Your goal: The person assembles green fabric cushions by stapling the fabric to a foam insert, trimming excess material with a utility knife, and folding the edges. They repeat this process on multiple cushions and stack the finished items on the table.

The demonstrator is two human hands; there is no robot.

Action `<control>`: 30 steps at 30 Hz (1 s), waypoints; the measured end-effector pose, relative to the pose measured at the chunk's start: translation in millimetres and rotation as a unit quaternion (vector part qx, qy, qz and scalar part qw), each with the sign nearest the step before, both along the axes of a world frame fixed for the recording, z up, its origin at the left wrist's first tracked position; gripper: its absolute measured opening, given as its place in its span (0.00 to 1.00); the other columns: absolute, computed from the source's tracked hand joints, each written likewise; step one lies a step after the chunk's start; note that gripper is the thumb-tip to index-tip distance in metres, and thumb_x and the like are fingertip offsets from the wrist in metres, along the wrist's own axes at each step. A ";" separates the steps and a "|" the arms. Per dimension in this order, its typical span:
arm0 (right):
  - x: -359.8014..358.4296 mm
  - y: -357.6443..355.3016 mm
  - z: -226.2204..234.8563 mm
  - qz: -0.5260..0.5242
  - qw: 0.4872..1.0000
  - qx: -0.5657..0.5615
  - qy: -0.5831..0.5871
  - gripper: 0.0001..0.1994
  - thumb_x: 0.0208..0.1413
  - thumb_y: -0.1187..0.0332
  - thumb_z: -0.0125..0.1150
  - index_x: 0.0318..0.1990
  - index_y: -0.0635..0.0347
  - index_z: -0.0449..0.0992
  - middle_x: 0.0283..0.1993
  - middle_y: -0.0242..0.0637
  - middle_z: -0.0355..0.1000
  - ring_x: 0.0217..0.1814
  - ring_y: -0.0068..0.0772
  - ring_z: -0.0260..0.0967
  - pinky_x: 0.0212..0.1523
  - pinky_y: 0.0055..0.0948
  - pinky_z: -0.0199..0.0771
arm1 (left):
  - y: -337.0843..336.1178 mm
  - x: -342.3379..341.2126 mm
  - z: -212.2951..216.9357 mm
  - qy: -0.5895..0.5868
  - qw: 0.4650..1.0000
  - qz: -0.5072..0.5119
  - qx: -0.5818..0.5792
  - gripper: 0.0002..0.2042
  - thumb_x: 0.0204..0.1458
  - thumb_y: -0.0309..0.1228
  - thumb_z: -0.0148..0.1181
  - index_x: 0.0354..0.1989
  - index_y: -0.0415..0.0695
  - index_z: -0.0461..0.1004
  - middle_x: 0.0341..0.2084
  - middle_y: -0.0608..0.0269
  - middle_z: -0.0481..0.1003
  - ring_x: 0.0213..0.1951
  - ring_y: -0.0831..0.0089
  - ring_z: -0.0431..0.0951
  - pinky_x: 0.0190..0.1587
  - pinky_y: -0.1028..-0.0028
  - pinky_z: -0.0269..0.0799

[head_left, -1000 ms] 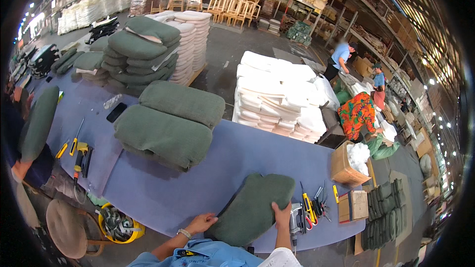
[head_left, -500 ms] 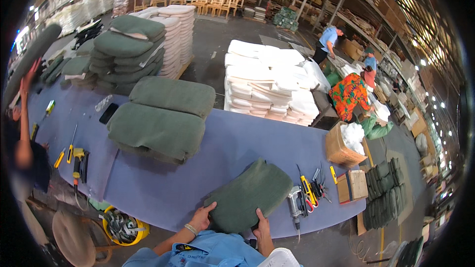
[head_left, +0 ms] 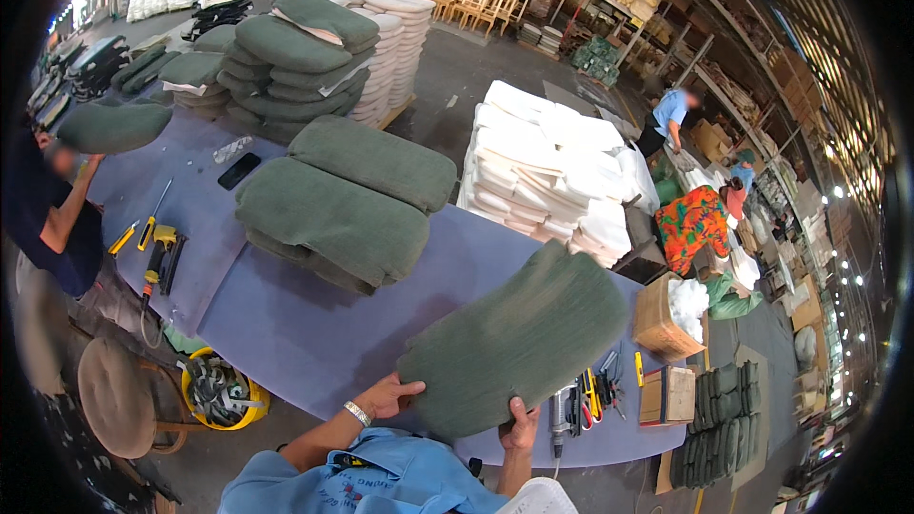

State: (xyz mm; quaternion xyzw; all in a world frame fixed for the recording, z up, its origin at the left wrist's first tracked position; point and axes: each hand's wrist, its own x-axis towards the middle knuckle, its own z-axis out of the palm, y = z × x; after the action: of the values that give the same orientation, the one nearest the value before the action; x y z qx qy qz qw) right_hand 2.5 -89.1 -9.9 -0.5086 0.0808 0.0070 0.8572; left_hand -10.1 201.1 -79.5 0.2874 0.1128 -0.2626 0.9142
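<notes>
A dark green upholstered cushion point(head_left: 519, 343) is held up in front of me over the table's near edge, tilted with its far end raised. My left hand point(head_left: 388, 398) grips its near left corner, thumb on top and fingers underneath. At the near right edge my right hand point(head_left: 519, 426) pinches it the same way, its fingers partly hidden below. Beyond it on the blue-grey table point(head_left: 314, 352) lie two side-by-side stacks of similar green cushions point(head_left: 333, 214). To the right of my right hand are a staple gun point(head_left: 559, 419) and yellow-handled hand tools point(head_left: 592, 395), partly covered by the cushion.
Two cardboard boxes stand at the table's right end, the larger box point(head_left: 657, 319) holding white stuffing. White foam pads point(head_left: 543, 171) are piled beyond the table. At left a co-worker lifts a green cushion point(head_left: 114, 126) near another staple gun point(head_left: 162, 252). A yellow bucket point(head_left: 228, 409) sits lower left.
The cushion in my hands has risen and tipped, its far end now higher and nearer. My view has shifted left. The co-worker's cushion has come down from upright to nearly flat.
</notes>
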 end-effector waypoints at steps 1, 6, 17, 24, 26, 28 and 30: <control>2.3 -5.2 7.7 0.010 1.000 -0.010 -0.021 0.42 0.47 0.64 0.79 0.69 0.58 0.62 0.66 0.40 0.68 0.64 0.43 0.69 0.66 0.46 0.69 | 0.3 2.3 3.3 -0.014 1.000 -0.005 0.015 0.28 0.59 0.24 0.66 0.68 0.47 0.66 0.63 0.62 0.72 0.63 0.65 0.72 0.66 0.60 0.68; 34.6 -48.5 24.3 0.032 0.989 -0.012 -0.141 0.46 0.52 0.43 0.72 0.74 0.50 0.58 0.72 0.34 0.63 0.74 0.46 0.58 0.74 0.49 0.56 | 8.6 19.4 33.2 -0.066 0.995 -0.015 0.066 0.31 0.50 0.15 0.71 0.64 0.45 0.72 0.60 0.63 0.75 0.59 0.70 0.76 0.63 0.66 0.72; 62.9 -49.3 95.5 -0.153 0.964 0.101 -0.193 0.29 0.71 0.40 0.43 0.63 0.54 0.68 0.60 0.37 0.71 0.62 0.38 0.68 0.65 0.45 0.67 | 84.3 -2.7 126.3 -0.253 0.863 0.047 0.435 0.30 0.43 0.15 0.73 0.60 0.44 0.78 0.54 0.65 0.81 0.53 0.76 0.78 0.60 0.72 0.73; 71.8 -71.1 109.4 -0.232 0.937 -0.025 -0.258 0.29 0.73 0.41 0.37 0.50 0.58 0.73 0.47 0.40 0.76 0.51 0.36 0.74 0.55 0.40 0.74 | 59.9 -3.3 95.2 -0.230 0.851 0.026 0.471 0.31 0.43 0.18 0.74 0.60 0.39 0.77 0.55 0.60 0.80 0.54 0.74 0.78 0.61 0.70 0.73; 78.8 -57.1 143.1 -0.238 0.923 -0.076 -0.294 0.28 0.72 0.41 0.37 0.45 0.60 0.72 0.41 0.44 0.75 0.44 0.37 0.74 0.49 0.38 0.76 | 44.5 4.9 73.9 -0.249 0.848 0.025 0.466 0.33 0.43 0.18 0.74 0.62 0.41 0.75 0.57 0.58 0.79 0.56 0.71 0.78 0.62 0.69 0.72; 79.2 -54.8 158.9 -0.229 0.909 -0.113 -0.329 0.28 0.73 0.43 0.38 0.44 0.61 0.73 0.40 0.46 0.76 0.42 0.39 0.75 0.48 0.38 0.76 | 26.8 17.8 57.1 -0.288 0.821 0.000 0.494 0.35 0.43 0.19 0.74 0.64 0.42 0.73 0.58 0.57 0.78 0.58 0.68 0.78 0.63 0.68 0.72; 83.9 -57.6 160.2 -0.211 0.887 -0.252 -0.323 0.28 0.73 0.46 0.40 0.41 0.65 0.75 0.38 0.46 0.77 0.41 0.39 0.75 0.46 0.38 0.75 | 9.0 30.7 50.2 -0.343 0.761 -0.042 0.550 0.37 0.43 0.20 0.74 0.67 0.44 0.71 0.60 0.55 0.77 0.60 0.64 0.77 0.64 0.67 0.71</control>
State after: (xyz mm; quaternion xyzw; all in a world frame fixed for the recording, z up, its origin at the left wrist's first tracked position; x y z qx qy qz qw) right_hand 86.4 -146.7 150.2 -0.6522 -0.0965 -0.3595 0.6603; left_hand 20.6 210.1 -29.3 0.8158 -0.0951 -0.0778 0.5651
